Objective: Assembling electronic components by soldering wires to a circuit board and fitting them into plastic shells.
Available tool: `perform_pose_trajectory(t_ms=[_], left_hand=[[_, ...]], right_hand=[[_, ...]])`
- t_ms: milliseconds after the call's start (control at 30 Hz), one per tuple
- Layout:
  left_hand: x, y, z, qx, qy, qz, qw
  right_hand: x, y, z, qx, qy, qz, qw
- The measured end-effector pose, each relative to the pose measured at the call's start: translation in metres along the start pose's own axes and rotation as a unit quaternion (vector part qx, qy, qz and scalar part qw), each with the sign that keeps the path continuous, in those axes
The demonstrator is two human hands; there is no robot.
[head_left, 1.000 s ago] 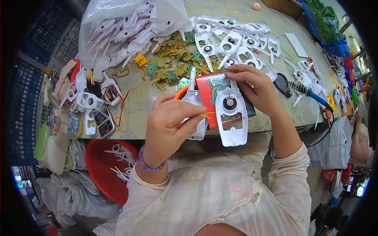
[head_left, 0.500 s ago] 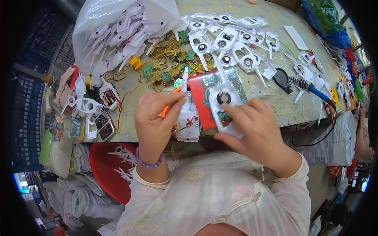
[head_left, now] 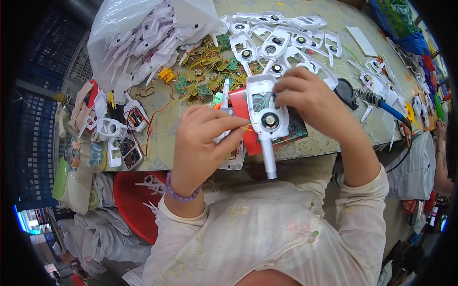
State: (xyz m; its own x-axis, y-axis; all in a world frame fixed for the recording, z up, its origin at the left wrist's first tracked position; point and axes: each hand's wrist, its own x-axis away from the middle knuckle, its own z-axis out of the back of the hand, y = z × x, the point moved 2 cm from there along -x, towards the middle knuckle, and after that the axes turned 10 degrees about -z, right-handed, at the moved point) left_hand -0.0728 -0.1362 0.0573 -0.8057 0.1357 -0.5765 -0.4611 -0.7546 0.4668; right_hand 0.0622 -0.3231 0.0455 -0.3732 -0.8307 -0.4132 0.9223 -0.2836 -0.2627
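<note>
A white plastic housing with a round black speaker set in it lies over a red box, its handle pointing toward me. My right hand grips the housing's right edge near its far, framed end. Between the thumb and forefinger of my left hand is a thin yellow wire, its tip beside the speaker. Under that hand, mostly covered, rests another white casing at the table edge.
A blue-handled soldering iron sits in its coiled holder at right. Several speaker-fitted housings lie at the back, beside a heap of wired circuit boards. A plastic bag of white parts stands back left; a red basin is below.
The housing has turned so its handle points at me. My right hand moved to its far right edge, and my left hand brought the yellow wire rightward to the speaker.
</note>
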Motion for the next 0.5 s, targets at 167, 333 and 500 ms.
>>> perform_pose_trajectory(t_ms=[167,333,500], left_hand=[[-0.015,-0.002,-0.015,0.016,-0.015,-0.053,0.998],[-0.032,0.000,-0.023,0.044,-0.091,-0.111,0.989],[-0.044,0.002,-0.022,0.004,-0.117,-0.148,0.982]], right_hand=[[-0.017,0.009,-0.009,-0.067,-0.018,0.000,0.998],[-0.018,0.013,-0.019,-0.090,-0.004,0.006,0.996],[-0.013,0.018,-0.022,-0.122,0.011,-0.028,0.992]])
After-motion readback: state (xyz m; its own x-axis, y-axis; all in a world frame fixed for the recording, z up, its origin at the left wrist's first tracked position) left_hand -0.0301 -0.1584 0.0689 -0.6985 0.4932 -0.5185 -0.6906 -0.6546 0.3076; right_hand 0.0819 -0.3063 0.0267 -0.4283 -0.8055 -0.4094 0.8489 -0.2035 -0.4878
